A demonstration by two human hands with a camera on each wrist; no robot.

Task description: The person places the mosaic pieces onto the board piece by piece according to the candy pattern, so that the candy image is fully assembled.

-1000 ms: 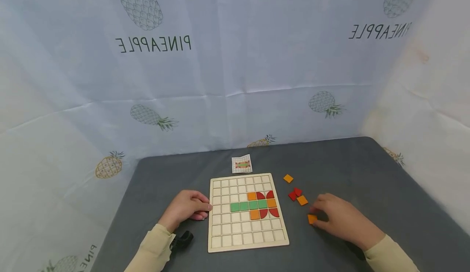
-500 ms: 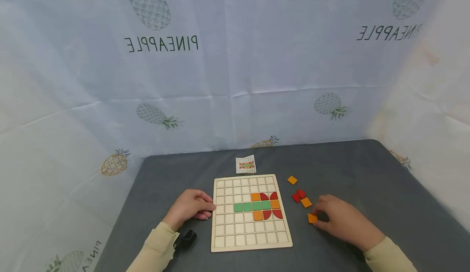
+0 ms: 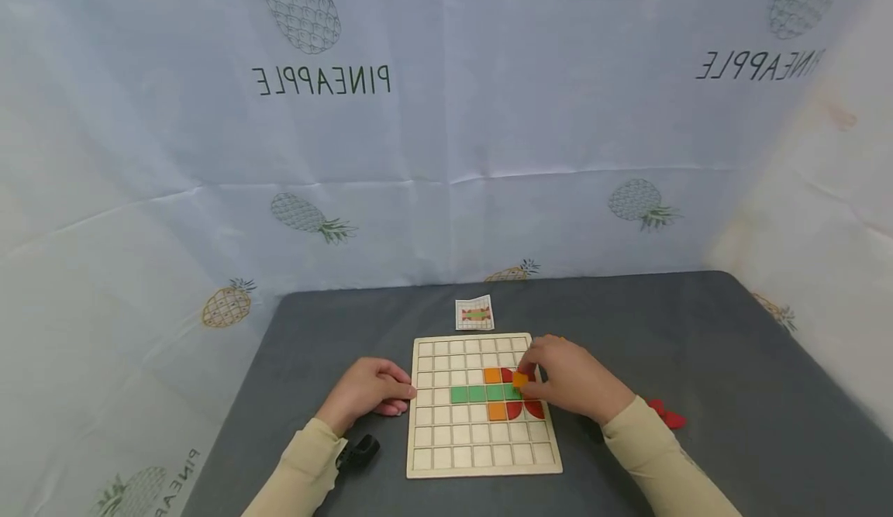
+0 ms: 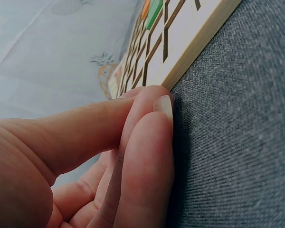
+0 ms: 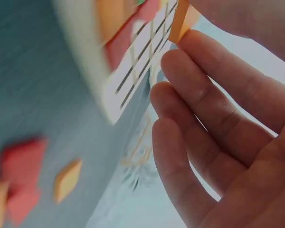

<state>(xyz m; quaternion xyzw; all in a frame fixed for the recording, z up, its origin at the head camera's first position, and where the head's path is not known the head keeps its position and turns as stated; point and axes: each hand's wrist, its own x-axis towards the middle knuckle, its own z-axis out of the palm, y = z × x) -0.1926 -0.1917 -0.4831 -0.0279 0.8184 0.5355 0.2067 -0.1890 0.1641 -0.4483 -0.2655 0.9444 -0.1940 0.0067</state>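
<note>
Since half a second ago, the right hand (image 3: 568, 377) has swung from the loose pieces over to the grid board (image 3: 481, 456), carrying an orange square tile (image 3: 520, 380); I'd judge the pick-up finished and placing under way. From the head view, the tile is by the right end of the green row (image 3: 485, 394), though I can't tell whether it touches the board. The left hand (image 3: 366, 389) remains at the board's left edge.

Through the left wrist view, its fingers are loosely bent, tips against the wooden edge, holding nothing.

By the right wrist view, thumb and forefinger pinch the tile while the other fingers extend, slightly bent; blurred red pieces (image 5: 23, 164) lie on the table (image 5: 23, 85).
</note>
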